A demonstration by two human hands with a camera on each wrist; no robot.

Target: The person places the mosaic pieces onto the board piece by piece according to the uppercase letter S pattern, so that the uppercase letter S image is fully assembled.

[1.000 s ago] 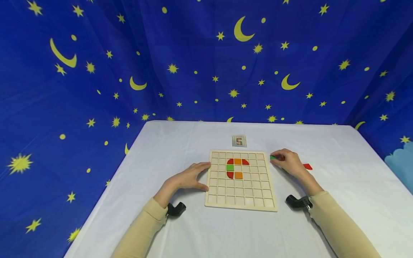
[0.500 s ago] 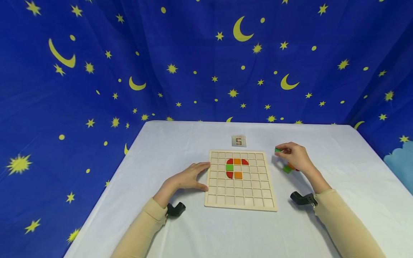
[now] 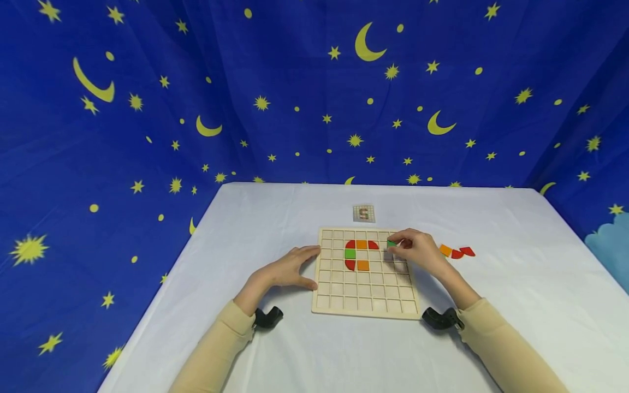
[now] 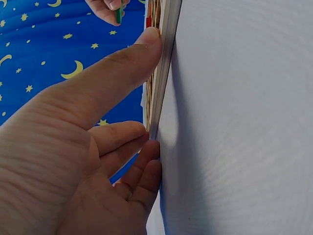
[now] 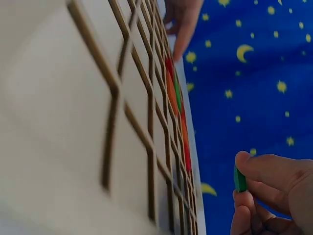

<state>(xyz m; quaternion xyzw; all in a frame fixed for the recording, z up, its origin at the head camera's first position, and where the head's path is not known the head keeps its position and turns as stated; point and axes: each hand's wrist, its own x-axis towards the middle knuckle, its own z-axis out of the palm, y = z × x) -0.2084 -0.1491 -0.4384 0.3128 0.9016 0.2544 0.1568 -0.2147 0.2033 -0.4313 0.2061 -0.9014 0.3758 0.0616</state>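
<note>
A square wooden grid board (image 3: 363, 307) lies on the table. Set in its upper cells are red quarter-round tiles (image 3: 350, 244), orange square tiles (image 3: 363, 266) and one green square tile (image 3: 350, 254). My left hand (image 3: 284, 268) rests against the board's left edge, thumb and fingers spread; the left wrist view shows its fingertips (image 4: 152, 36) right at that edge. Between thumb and fingers my right hand (image 3: 423, 252) pinches another green tile (image 5: 240, 179), held above the board's upper right cells.
Right of the board lie loose tiles: an orange square (image 3: 445, 250) and two red pieces (image 3: 467, 251), partly beside my right wrist. A small card (image 3: 364, 213) with a coloured grid pattern stands behind the board. Blue star-printed cloth (image 3: 295, 82) hangs around the white table.
My right hand has carried the green tile from the right of the board leftward over it, uncovering the loose tiles. My left hand has stayed at the board's edge.
</note>
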